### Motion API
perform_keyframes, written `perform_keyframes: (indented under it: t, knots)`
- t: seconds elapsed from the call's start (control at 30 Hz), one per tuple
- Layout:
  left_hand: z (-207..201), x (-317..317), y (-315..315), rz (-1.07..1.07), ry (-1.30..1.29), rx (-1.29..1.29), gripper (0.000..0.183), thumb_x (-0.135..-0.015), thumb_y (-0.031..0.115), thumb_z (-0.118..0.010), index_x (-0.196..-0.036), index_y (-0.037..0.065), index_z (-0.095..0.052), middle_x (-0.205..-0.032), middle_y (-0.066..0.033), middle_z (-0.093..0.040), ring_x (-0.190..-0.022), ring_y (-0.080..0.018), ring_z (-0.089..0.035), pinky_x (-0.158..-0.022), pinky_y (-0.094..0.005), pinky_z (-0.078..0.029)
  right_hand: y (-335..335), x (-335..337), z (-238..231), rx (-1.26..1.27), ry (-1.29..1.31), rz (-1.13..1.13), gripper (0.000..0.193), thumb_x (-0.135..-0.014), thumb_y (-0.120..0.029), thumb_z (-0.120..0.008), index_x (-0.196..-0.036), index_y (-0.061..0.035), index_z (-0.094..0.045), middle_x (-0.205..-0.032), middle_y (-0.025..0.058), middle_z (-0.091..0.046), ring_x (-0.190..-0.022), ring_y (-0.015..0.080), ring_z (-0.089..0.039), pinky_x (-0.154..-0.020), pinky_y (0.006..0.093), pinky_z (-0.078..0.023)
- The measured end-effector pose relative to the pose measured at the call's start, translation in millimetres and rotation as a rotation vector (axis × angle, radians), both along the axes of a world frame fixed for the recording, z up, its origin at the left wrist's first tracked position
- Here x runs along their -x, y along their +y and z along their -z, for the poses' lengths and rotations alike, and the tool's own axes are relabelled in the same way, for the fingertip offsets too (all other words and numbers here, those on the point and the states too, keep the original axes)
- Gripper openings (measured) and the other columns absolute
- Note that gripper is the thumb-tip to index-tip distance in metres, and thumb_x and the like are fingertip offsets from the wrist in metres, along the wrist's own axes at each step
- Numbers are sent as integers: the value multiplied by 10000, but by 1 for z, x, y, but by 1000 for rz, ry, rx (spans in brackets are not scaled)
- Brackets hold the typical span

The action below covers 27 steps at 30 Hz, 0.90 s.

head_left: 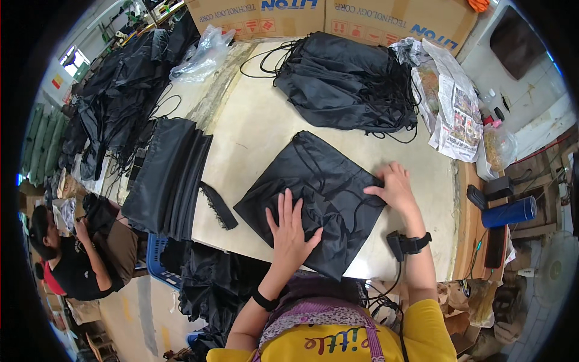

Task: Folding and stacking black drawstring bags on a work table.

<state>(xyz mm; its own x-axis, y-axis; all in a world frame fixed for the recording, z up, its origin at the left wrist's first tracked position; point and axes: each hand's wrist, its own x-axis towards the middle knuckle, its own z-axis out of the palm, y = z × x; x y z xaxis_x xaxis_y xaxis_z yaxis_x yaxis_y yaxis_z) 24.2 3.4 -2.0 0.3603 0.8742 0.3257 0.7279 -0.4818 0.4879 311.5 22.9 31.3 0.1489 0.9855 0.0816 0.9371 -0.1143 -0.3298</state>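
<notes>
Right, starting at the left: the person's left hand point(291, 234) lies palm down, fingers spread, flat on a black drawstring bag point(329, 187), clutching nothing. The bag rests on the worktable point(253, 120) just in front of the body, turned like a diamond, one corner pointing away from the person and one toward the lap. It looks close to square, so no long axis stands out. The left hand is the nearer to its middle, set over the lower half; the right hand point(395, 190) sits at the right-hand corner, thumb on the edge, fingers loosely bent beyond it. Whether it pinches the cloth, I can't tell.

Now the materials, sweeping across again. On the left there's a stack of black fabric pieces point(166, 175), smooth, faintly shiny, edges fanned in soft ridges. Beside it lies a narrow black strip point(218, 206) with one ragged edge. The bag itself is thin and slippery-looking, puckered under the left palm, its slim cord curving over the cloth. Beyond it slumps a pile of black drawstring bags point(338, 78), creased, cords tangled at the right end. Then comes crumpled newspaper point(458, 114), and furthest right, a glossy blue cylinder point(509, 212).
</notes>
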Motion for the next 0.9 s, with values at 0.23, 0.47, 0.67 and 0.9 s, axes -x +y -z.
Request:
perform_keyframes:
  t: [0.23,0.47,0.67,0.9]
  knots:
    - [-3,0,4,158,205,63,851,-725,684,-656,-1430,247,-467,-1564,-142,-256,-1433,-437,-180,-1012,-770,-76,-25,-25,11,312,1021,131,415,-749,-237,-822,-1059,-21,-648,-1144,76,-620,-990,222,-590,-805,356,-476]
    - [-5,2,0,165,233,11,904,-689,746,-622,-1421,237,-474,-1544,-159,-281,-1416,-455,-205,-973,-793,-116,-58,45,20,-19,1819,259,482,-947,-220,-622,-1355,-20,-462,-1324,112,-557,-1208,228,-542,-1018,386,-447]
    - [-2,9,-11,147,251,50,953,-662,736,-661,-1439,226,-450,-1553,-175,-263,-1423,-461,-189,-990,-783,-75,-62,63,12,-5,1805,239,531,-982,-383,-543,-1305,36,-513,-1307,130,-576,-1212,238,-540,-1033,391,-434]
    - [43,27,-19,225,-313,231,567,-866,389,-602,-1306,36,-542,-1365,-164,-514,-1350,-367,-386,-1096,-600,-235,-86,108,-43,215,315,-969,816,-658,28,-583,-1425,-228,-474,-1561,42,-306,-1478,262,-168,-1193,533,-7]
